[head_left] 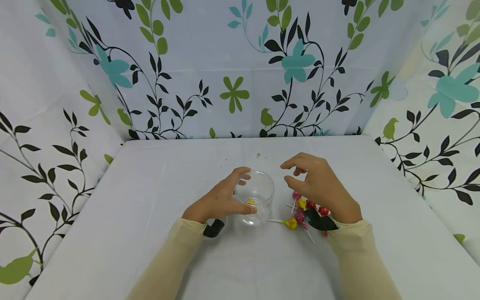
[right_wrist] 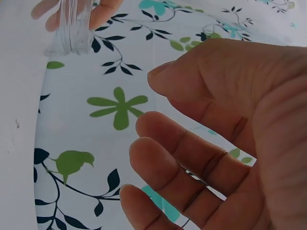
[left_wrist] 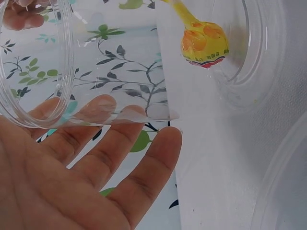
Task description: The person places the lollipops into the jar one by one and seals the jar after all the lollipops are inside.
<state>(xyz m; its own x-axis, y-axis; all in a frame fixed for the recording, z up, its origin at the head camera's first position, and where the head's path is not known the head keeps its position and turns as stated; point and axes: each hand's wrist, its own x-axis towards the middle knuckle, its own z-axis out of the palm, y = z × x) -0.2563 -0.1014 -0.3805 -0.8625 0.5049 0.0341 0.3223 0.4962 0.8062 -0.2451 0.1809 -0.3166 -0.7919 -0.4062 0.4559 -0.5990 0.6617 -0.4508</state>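
Note:
My left hand [head_left: 225, 198] holds a clear, open-topped jar [head_left: 258, 187] on the white table, thumb at the near side and fingers round the far side. Inside the jar lies a yellow-wrapped lollipop [left_wrist: 206, 45], its head by the base. Raised to the right of the jar is my right hand [head_left: 318, 187], with fingers and thumb loosely bent, apart and holding nothing. Below it on the table is a pile of lollipops in pink [head_left: 299, 216], yellow [head_left: 291, 223] and red [head_left: 324, 211] wrappers, partly hidden by the right wrist and its black strap.
A clear round rim, perhaps a lid [left_wrist: 278, 191], lies beside the jar near the left wrist. Small dark specks [head_left: 258, 155] dot the table [head_left: 180, 166] behind the hands. Patterned cloth [head_left: 210, 62] with leaves and flowers hangs at the back and both sides.

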